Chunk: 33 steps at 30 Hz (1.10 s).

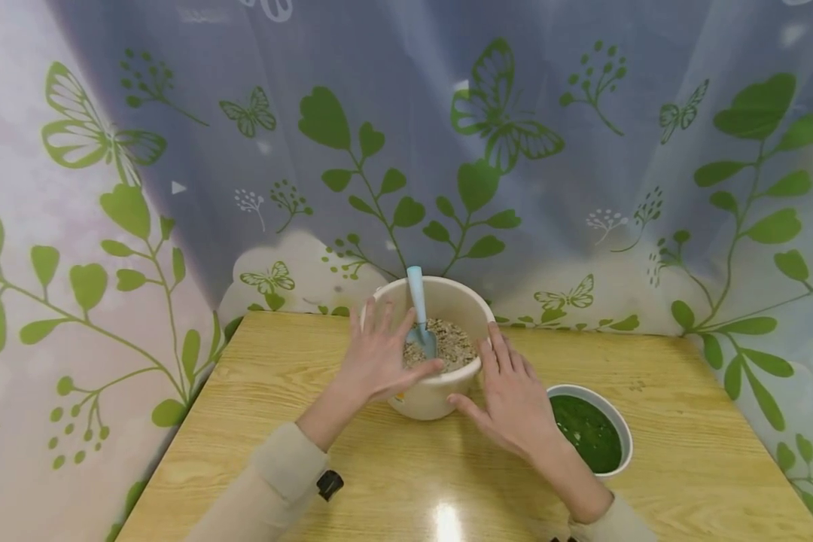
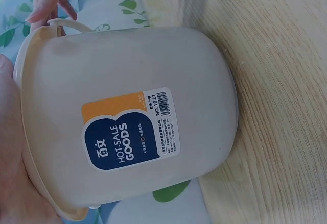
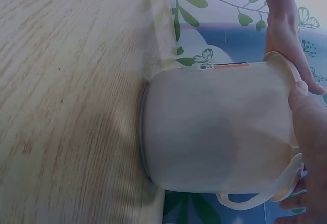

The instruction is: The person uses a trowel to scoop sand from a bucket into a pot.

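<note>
A cream plastic bucket (image 1: 425, 399) stands upright on the wooden table, its label (image 2: 130, 132) facing the left wrist camera. Inside lies a loose, grainy, brown-grey material (image 1: 454, 346). A light blue hand trowel (image 1: 416, 297) leans in it, blade down and handle above the rim. My left hand (image 1: 379, 357) is at the bucket's left front rim, fingers spread and straight, thumb across the front. On the right side, my right hand (image 1: 515, 395) touches the rim with extended fingers, near the bucket's handle (image 3: 265, 196). Neither hand touches the trowel.
A white bowl (image 1: 628, 444) of green liquid with small bits in it sits just right of my right forearm. Behind the table (image 1: 278, 361) hangs a curtain (image 1: 406, 188) printed with leaves and butterflies, close to the bucket's back.
</note>
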Tool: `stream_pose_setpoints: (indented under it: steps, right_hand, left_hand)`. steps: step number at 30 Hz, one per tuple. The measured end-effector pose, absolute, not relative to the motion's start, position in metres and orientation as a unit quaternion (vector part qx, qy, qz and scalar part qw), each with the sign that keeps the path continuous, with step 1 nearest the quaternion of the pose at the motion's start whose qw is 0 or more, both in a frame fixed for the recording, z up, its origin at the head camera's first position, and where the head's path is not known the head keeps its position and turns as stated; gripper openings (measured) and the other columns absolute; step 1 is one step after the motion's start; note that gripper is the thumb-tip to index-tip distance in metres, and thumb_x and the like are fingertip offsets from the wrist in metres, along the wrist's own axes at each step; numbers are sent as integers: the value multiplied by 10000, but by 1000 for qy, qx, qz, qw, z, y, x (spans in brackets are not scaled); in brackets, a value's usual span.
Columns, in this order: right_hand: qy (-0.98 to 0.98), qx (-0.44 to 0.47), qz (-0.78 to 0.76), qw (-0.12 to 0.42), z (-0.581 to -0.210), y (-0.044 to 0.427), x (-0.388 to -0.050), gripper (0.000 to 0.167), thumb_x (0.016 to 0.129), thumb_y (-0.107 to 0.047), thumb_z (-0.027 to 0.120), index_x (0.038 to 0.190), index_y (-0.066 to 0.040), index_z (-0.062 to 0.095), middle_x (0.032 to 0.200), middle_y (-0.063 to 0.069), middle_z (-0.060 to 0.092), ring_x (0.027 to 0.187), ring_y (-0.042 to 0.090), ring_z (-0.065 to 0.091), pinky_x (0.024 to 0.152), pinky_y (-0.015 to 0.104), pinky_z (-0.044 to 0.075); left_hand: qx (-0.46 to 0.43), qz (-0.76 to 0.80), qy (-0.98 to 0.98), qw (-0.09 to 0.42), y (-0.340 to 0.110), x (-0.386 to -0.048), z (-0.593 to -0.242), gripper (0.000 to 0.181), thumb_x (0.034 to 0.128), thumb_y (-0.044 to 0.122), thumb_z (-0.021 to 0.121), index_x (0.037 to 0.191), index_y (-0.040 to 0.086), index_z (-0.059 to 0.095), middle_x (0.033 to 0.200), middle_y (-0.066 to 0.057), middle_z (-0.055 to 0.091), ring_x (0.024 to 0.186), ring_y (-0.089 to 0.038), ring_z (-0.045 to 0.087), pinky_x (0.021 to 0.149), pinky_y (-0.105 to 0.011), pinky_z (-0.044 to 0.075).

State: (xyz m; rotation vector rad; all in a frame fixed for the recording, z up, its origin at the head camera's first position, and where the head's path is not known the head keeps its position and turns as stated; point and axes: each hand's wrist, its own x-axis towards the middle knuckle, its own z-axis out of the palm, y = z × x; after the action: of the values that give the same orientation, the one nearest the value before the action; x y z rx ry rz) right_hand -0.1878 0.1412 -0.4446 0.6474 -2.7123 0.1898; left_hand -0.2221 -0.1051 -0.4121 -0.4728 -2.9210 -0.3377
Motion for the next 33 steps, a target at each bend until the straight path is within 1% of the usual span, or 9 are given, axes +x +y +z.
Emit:
stream_pose_setpoints:
  steps: [6,12,14,18,20,23,26,28,33]
  right_hand:
    - [-958,227,63,165,-443,145,-188,1043,961,-758,537,1626,13,313,1757,239,165,1561,455,368,1202,586,434]
    - [-960,230,62,147,-442,147,-187,1069,947,-761,559,1646,-2,279,1769,220,127,1585,452,322,1221,602,404]
    - [-960,234,61,141,-441,149,-186,1067,948,-749,569,1649,-3,269,1771,219,117,1589,451,314,1227,603,396]
    - [-959,241,56,138,-439,152,-187,1064,953,-742,566,1653,-3,255,1774,217,106,1591,449,309,1233,599,389]
    - [-958,244,54,138,-438,152,-188,1066,955,-747,557,1656,-6,248,1774,216,106,1594,447,304,1232,599,390]
    - [-958,247,53,139,-437,153,-188,1072,951,-750,561,1661,-14,238,1772,218,114,1595,448,299,1227,609,392]
    - [-956,251,50,141,-437,154,-188,1081,944,-744,580,1668,-24,224,1769,220,131,1594,450,302,1217,621,398]
    - [-956,253,47,143,-438,155,-188,1089,937,-737,599,1672,-31,214,1767,221,140,1595,450,300,1218,626,393]
    - [-955,256,39,147,-438,156,-189,1103,926,-744,610,1677,-44,205,1768,213,152,1592,440,315,1213,621,405]
  left_hand:
    - [-165,-110,-976,84,-103,-223,-411,1433,629,1059,-155,1674,189,298,1707,-283,268,1589,-592,139,1249,-784,114]
    - [-190,-69,-977,66,-105,-225,-408,1430,642,1036,-190,1671,174,302,1709,-243,307,1635,-472,162,1276,-743,87]
    - [-205,-54,-975,64,-105,-227,-406,1426,649,1027,-200,1668,170,312,1706,-234,323,1635,-451,187,1285,-728,86]
    - [-244,-20,-967,75,-105,-234,-401,1386,683,1006,-191,1666,173,319,1708,-225,329,1609,-450,269,1290,-713,133]
    - [-264,-2,-962,76,-106,-238,-398,1290,763,1001,-91,1671,175,306,1714,-217,322,1611,-438,273,1289,-711,153]
    - [-293,20,-953,70,-107,-244,-391,1119,891,958,185,1671,164,303,1718,-209,318,1624,-431,240,1291,-703,160]
    - [-311,40,-948,55,-109,-251,-384,1019,936,866,409,1669,166,309,1727,-199,303,1636,-424,210,1297,-693,155]
    - [-320,59,-944,48,-109,-257,-380,1005,938,854,426,1668,173,313,1732,-187,296,1639,-409,212,1308,-675,144]
    - [-351,114,-928,46,-112,-271,-368,984,956,850,390,1663,169,326,1727,-169,318,1630,-377,261,1328,-626,148]
